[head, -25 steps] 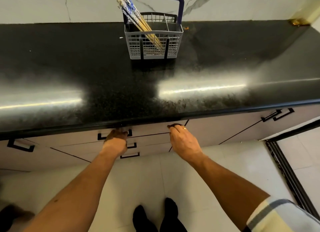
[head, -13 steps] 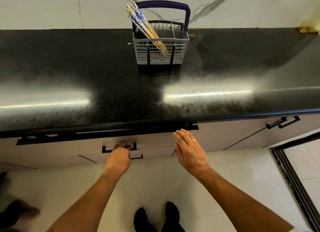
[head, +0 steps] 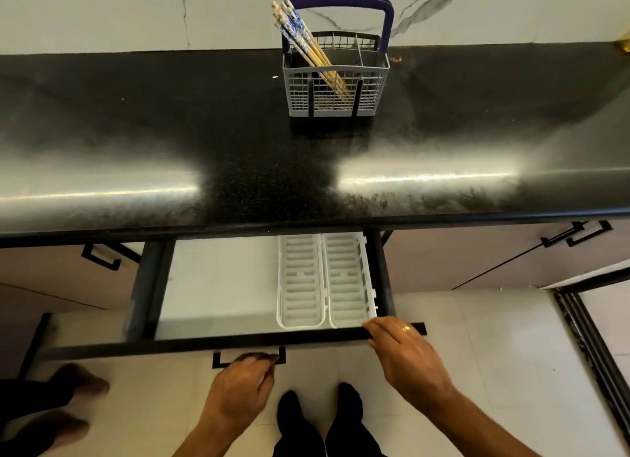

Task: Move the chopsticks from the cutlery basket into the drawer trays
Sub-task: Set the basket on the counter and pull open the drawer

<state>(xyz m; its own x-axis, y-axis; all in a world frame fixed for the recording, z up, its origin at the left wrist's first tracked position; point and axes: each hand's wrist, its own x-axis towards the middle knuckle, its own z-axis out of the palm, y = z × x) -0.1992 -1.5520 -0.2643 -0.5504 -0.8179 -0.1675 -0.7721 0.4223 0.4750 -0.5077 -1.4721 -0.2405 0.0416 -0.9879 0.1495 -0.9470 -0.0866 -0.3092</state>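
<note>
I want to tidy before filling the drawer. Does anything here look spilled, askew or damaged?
Little stands out. A small orange speck lies on the black counter just right of the cutlery basket. The chopsticks lean left in it. The two white trays sit straight in the open drawer.

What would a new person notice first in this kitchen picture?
First, the grey cutlery basket at the back of the black counter, with blue-patterned chopsticks leaning left out of it. Next, the open drawer below, with two white trays on its right side.
</note>
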